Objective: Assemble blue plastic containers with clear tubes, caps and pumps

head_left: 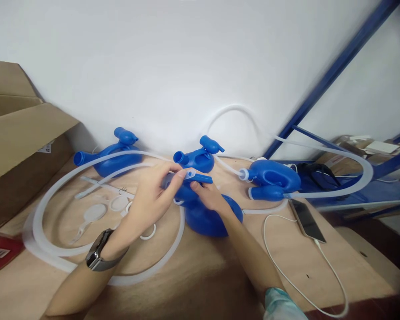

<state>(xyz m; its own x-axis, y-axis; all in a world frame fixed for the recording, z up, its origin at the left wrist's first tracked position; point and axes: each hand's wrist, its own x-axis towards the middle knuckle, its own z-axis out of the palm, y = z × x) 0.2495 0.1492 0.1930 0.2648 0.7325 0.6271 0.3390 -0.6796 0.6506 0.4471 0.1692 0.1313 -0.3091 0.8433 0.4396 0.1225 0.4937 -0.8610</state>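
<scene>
Between my hands, over the table's middle, is a blue plastic spout piece (205, 178) with a narrow nozzle pointing right. My left hand (158, 191) is closed around its wider end, the thumb lying along the top. The fingers of my right hand (206, 195) are closed on the nozzle side from below. A small translucent part (190, 174) shows by my left thumb; how it joins the piece is unclear. Directly beneath lies a blue urinal bottle (208, 220), partly covered by my hands and right forearm.
More blue bottles stand at the left (118, 160), centre back (200, 161) and right (273, 173). A long translucent hose (40, 222) loops across the left. White caps (95, 212) lie inside it. A phone (306, 220) with its cable is at right; a cardboard box (23, 146) stands left.
</scene>
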